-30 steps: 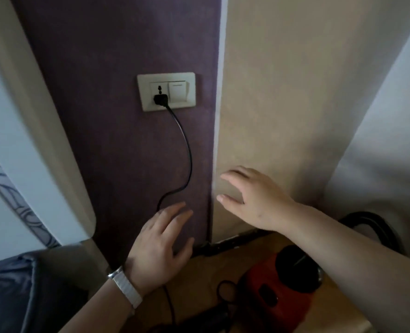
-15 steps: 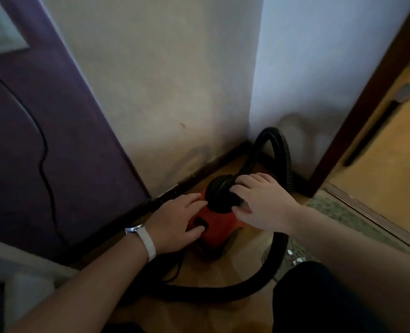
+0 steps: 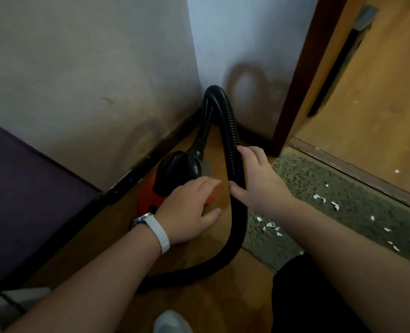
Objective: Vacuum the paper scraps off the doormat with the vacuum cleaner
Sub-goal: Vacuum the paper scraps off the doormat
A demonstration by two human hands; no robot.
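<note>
A small red and black vacuum cleaner point(image 3: 172, 176) sits on the wood floor in the wall corner. Its black ribbed hose point(image 3: 228, 126) loops up against the wall and curves down and back across the floor. My left hand point(image 3: 189, 207), with a white watch on the wrist, rests flat on the vacuum's red body, fingers apart. My right hand point(image 3: 259, 179) curls around the hose beside the vacuum. The speckled green doormat point(image 3: 319, 188) lies to the right, with several white paper scraps point(image 3: 271, 225) scattered on it.
A dark door frame point(image 3: 302, 75) stands right of the corner, with a wooden door or floor point(image 3: 379, 92) beyond the threshold strip. A purple wall panel point(image 3: 19, 188) is at the left. My white shoe point(image 3: 172, 322) shows at the bottom edge.
My view swung from the wall socket down to the vacuum. My right hand left the vacuum's black top and took hold of the hose; my left hand stayed on the red body.
</note>
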